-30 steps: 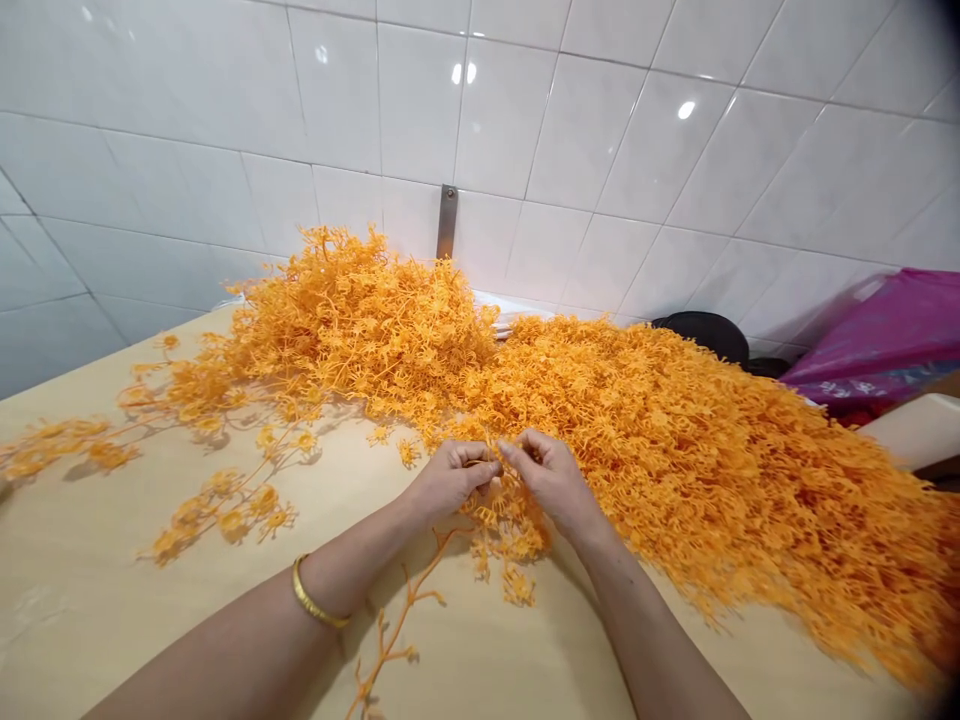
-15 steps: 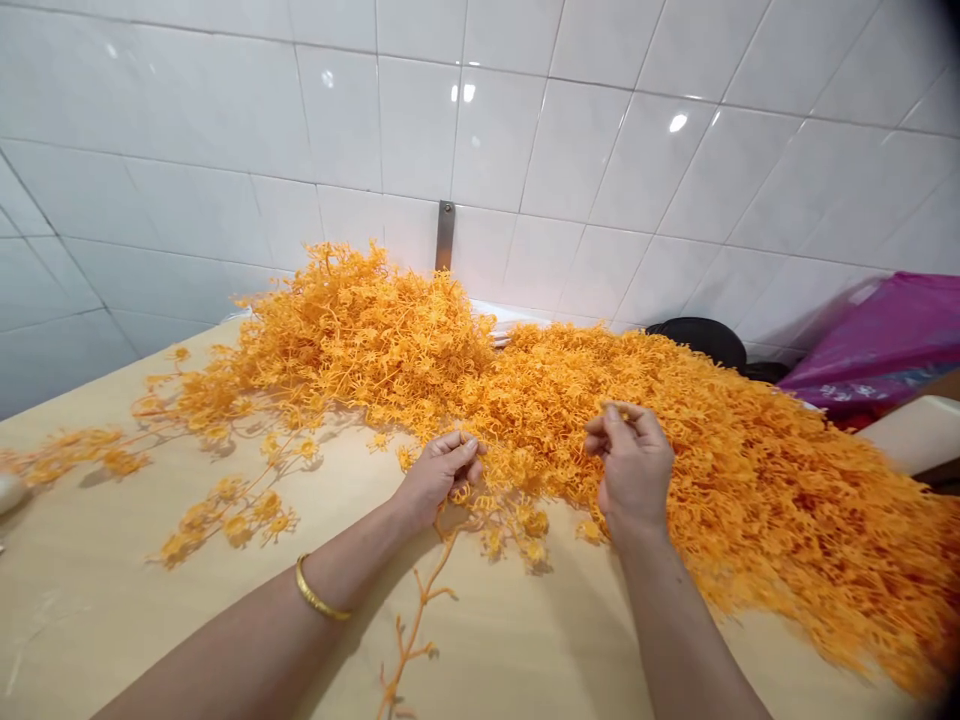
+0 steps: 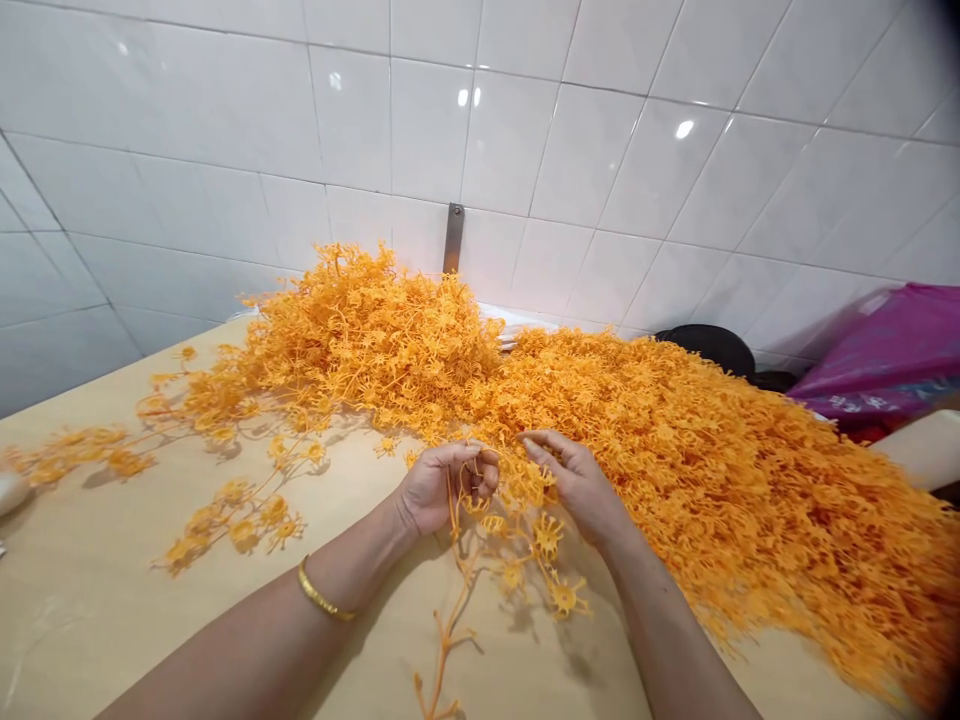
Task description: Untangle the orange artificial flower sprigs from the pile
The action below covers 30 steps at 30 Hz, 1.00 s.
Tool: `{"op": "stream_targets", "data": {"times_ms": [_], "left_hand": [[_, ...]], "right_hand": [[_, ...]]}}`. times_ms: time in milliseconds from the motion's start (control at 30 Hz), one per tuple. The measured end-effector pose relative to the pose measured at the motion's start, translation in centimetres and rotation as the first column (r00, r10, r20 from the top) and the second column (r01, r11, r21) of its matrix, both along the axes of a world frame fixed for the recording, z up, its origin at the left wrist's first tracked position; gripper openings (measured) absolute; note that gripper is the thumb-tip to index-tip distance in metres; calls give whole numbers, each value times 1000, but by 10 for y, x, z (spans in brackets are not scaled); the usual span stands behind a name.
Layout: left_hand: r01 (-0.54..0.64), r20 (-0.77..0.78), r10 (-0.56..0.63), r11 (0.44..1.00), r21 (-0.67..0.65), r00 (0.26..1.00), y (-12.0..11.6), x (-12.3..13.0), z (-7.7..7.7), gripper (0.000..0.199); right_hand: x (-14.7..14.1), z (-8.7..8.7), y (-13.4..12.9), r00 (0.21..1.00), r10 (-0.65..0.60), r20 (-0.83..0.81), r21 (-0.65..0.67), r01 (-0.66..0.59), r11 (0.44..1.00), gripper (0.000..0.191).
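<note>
A large heap of tangled orange artificial flower sprays (image 3: pixel 660 450) covers the back and right of a pale wooden table (image 3: pixel 97 600). My left hand (image 3: pixel 446 488) is curled around thin orange stems of a spray (image 3: pixel 517 565). That spray hangs in a loose tangle between my hands and trails toward me over the table. My right hand (image 3: pixel 576 487) rests against the blossoms at the heap's near edge, its fingers stretched toward my left hand. A gold bangle (image 3: pixel 322 595) circles my left wrist. Blossoms hide part of my right fingers.
Several loose orange sprays (image 3: pixel 232 515) lie on the table's left side. White tiled walls (image 3: pixel 450 120) rise behind it, with a metal bracket (image 3: pixel 453 238) on them. A black object (image 3: pixel 712 350), a pink plastic bag (image 3: pixel 885 365) and a cream object (image 3: pixel 926 450) stand at the back right.
My right hand has moved back left from over the heap, closer to my left hand. The spray between them now hangs looser and reaches farther toward me.
</note>
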<state>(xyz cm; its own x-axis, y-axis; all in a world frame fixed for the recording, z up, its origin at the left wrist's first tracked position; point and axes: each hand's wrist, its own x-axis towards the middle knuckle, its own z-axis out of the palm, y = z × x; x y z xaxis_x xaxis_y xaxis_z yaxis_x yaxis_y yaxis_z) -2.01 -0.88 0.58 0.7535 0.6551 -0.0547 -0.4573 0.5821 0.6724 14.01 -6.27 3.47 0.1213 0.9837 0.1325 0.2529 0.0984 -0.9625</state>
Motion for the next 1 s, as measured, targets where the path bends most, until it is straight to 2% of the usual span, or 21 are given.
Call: {"op": "stream_targets", "data": {"times_ms": [67, 133, 200, 267, 367, 467, 533, 600, 633, 700, 733, 767, 800, 833, 867, 900, 933, 967, 1000], "left_hand": [[7, -29, -8, 1000, -11, 1000, -1, 1, 1, 16], [-16, -55, 16, 1000, 7, 998, -1, 2, 0, 15], [-56, -79, 60, 997, 53, 995, -1, 3, -2, 15], [-90, -108, 101, 991, 100, 989, 0, 4, -5, 16], [-115, -171, 138, 983, 142, 975, 0, 6, -8, 18], [-147, -258, 198, 968, 201, 946, -2, 10, -8, 21], [-215, -333, 306, 935, 283, 892, -6, 13, -7, 33], [-306, -380, 487, 842, 444, 787, -10, 15, -7, 53], [-334, -369, 588, 759, 559, 720, -12, 16, -7, 60], [-306, -272, 754, 528, 793, 598, -14, 15, -8, 61], [-254, -202, 802, 400, 881, 562, -15, 14, -8, 55], [-187, -138, 821, 285, 940, 553, -15, 13, -7, 49], [-119, -97, 816, 198, 973, 570, -15, 12, -7, 43], [-61, -84, 795, 150, 987, 601, -15, 12, -6, 39], [-20, -96, 767, 140, 990, 634, -14, 11, -6, 35], [3, -127, 739, 167, 986, 662, -13, 10, -5, 30], [4, -169, 716, 226, 974, 678, -13, 10, -5, 25], [-22, -218, 692, 320, 947, 688, -12, 9, -4, 20], [-90, -274, 649, 469, 878, 709, -11, 9, -3, 17]], "right_hand": [[-6, 0, -2, 989, 145, -28, -92, -147, 985, 28], [-9, 0, -3, 955, 282, -94, -144, -293, 945, 24], [-11, -2, -4, 930, 338, -144, -137, -357, 924, 19], [-10, -4, -4, 946, 280, -161, -122, -301, 946, 15], [-6, -6, -2, 976, 125, -178, -117, -147, 982, 15], [-3, -7, 0, 980, 98, -171, -102, -116, 988, 15], [-1, -8, 1, 992, 93, -86, -74, -100, 992, 14], [-2, -9, 1, 995, 58, 79, -12, -57, 998, 13], [-2, -10, 1, 985, 35, 169, 24, -40, 999, 13], [-5, -12, 1, 945, 1, 328, 90, -32, 995, 13], [-6, -12, 1, 921, -8, 388, 111, -38, 993, 13], [-8, -13, 1, 901, -11, 435, 124, -47, 991, 14], [-9, -13, 0, 882, -16, 470, 134, -54, 989, 14], [-10, -13, 0, 867, -18, 499, 142, -61, 988, 15], [-10, -13, -1, 855, -19, 519, 145, -66, 987, 16], [-10, -12, -1, 847, -14, 532, 143, -74, 987, 16], [-8, -11, -2, 845, -5, 536, 137, -82, 987, 17], [-6, -9, -2, 851, 14, 525, 123, -92, 988, 18], [-4, -6, -3, 866, 45, 498, 98, -108, 989, 18]]}}
